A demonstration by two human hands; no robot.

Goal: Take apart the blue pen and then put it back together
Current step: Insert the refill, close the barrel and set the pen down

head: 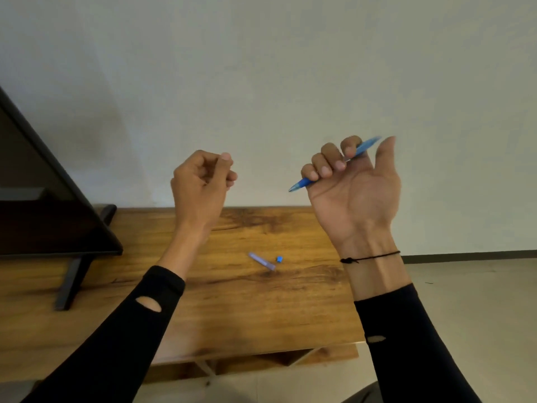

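Observation:
My right hand (pixel 353 184) is raised above the table, palm toward me, fingers curled around the blue pen (pixel 302 183). The pen points down-left, and its other end sticks out past my index finger. My left hand (pixel 202 178) is also raised, its fingers pinched into a loose fist; whether it holds a small part I cannot tell. On the wooden table (pixel 232 315) below lie a pale purple cap-like tube (pixel 262 261) and a tiny blue piece (pixel 279 259), close together.
A dark flat screen (pixel 43 199) on a black stand (pixel 72 283) occupies the table's left side. The table's right edge runs just under my right forearm, with pale floor (pixel 465 301) beyond it. A plain wall is behind.

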